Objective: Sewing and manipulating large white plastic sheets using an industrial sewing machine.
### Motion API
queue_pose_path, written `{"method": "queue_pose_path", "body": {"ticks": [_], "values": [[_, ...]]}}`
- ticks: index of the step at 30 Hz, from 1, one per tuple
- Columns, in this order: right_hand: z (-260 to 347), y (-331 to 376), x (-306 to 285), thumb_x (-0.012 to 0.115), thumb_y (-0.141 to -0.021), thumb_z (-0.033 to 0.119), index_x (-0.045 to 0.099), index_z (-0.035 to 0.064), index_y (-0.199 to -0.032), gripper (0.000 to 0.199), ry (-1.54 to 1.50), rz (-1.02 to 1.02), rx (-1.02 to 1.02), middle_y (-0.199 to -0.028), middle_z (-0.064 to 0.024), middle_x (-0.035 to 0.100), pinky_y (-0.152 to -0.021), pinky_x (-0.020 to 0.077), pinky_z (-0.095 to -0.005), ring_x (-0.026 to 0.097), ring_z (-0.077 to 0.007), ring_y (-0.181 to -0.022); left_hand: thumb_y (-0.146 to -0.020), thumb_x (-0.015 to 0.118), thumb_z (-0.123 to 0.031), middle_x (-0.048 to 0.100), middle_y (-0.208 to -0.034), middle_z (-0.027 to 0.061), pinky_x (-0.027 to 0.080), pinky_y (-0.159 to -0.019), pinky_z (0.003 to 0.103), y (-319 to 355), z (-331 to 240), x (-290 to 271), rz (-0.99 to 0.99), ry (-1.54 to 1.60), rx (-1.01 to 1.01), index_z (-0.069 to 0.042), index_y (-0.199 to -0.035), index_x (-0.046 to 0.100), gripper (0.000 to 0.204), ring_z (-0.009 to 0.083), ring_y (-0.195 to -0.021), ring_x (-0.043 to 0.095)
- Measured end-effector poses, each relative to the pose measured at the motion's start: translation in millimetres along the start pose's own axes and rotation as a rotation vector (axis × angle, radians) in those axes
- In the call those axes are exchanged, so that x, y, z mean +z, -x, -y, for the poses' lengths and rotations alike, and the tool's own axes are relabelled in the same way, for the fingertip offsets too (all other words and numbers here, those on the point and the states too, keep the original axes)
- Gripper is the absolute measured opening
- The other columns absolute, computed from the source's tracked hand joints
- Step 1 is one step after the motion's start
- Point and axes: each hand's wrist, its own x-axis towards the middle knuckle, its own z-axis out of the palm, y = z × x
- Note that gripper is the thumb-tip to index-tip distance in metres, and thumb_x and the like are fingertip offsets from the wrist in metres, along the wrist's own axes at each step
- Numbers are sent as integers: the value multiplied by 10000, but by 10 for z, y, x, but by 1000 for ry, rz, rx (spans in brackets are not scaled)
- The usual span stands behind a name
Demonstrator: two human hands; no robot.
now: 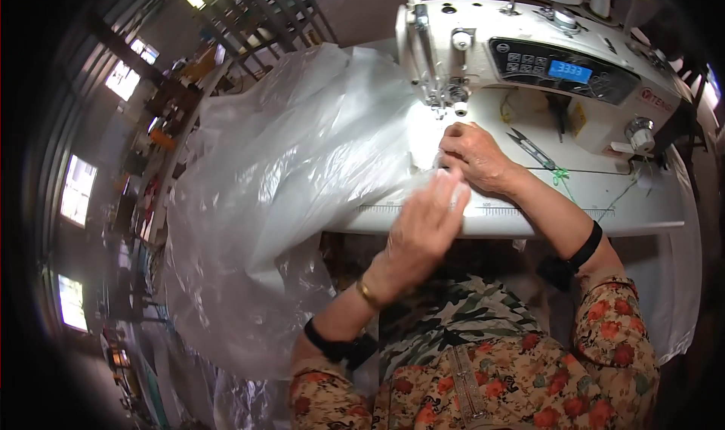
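A white sewing machine stands in front of me, its lamp lighting the needle area. My right hand rests on the bed just in front of the needle. Its fingers are curled together, and what they hold, if anything, is hidden. Closer to the bed's front edge, my left hand is smeared by motion, its fingertips beside the right hand's fingers. Something whitish shows at those fingertips, too blurred to name. A large sheet of translucent plastic spreads left of the needle and hangs over the front edge.
Thread snips lie on the machine bed, right of my right hand. Green thread is tangled at their handle. A handwheel-like knob sits at the machine's right. A grey slatted rack stands at the back left.
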Motion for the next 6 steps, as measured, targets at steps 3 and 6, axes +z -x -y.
{"method": "queue_pose_path", "body": {"ticks": [3, 6], "values": [[-16, -4, 49, 642, -838, 211, 617, 46, -781, 176, -38, -71, -7, -871, -147, 621, -791, 447, -468, 591, -352, -886, -828, 672, -88, 468, -1394, 225, 345, -1061, 503, -215, 290, 293, -155, -103, -147, 24, -1348, 487, 563, 393, -1264, 476], [-22, -14, 23, 628, -858, 235, 621, 39, -789, 208, -58, -4, 37, -895, -170, 622, -847, 440, -511, 589, -333, -952, -814, 693, -139, 446, -1419, 214, 251, -1126, 515, -238, 561, 343, 48, 283, -425, 10, -1369, 468, 616, 413, -1310, 420]]}}
